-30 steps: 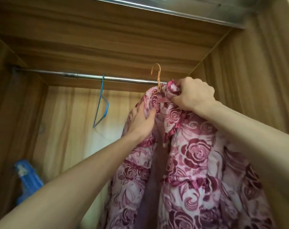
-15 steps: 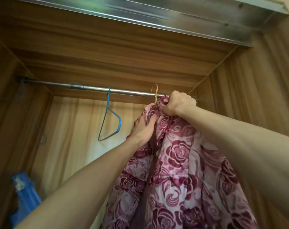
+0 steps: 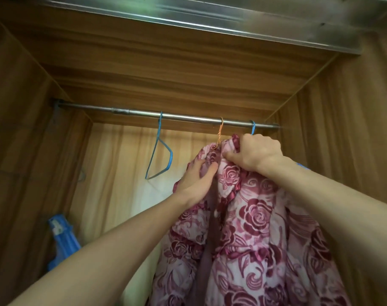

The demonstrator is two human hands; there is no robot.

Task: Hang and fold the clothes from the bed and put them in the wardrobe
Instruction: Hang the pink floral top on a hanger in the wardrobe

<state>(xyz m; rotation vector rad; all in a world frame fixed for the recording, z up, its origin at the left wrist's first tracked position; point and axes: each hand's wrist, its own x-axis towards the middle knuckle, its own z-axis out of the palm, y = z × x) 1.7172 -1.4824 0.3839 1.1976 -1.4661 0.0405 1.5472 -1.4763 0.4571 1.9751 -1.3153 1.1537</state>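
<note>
Rose-print garment [image 3: 250, 217] hangs from the orange hanger [image 3: 220, 134] on the rail [image 3: 188, 118], right hand [image 3: 256, 153] fisting its collar, left hand [image 3: 197, 184] pinching a fold; looks soft, slippery, so grip the hanger neck.

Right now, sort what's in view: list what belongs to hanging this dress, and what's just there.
In use: rose-print dress, orange hanger, rail, left hand, right hand.
Just there: empty blue hanger, second blue hanger hook, blue object on the floor.
</note>
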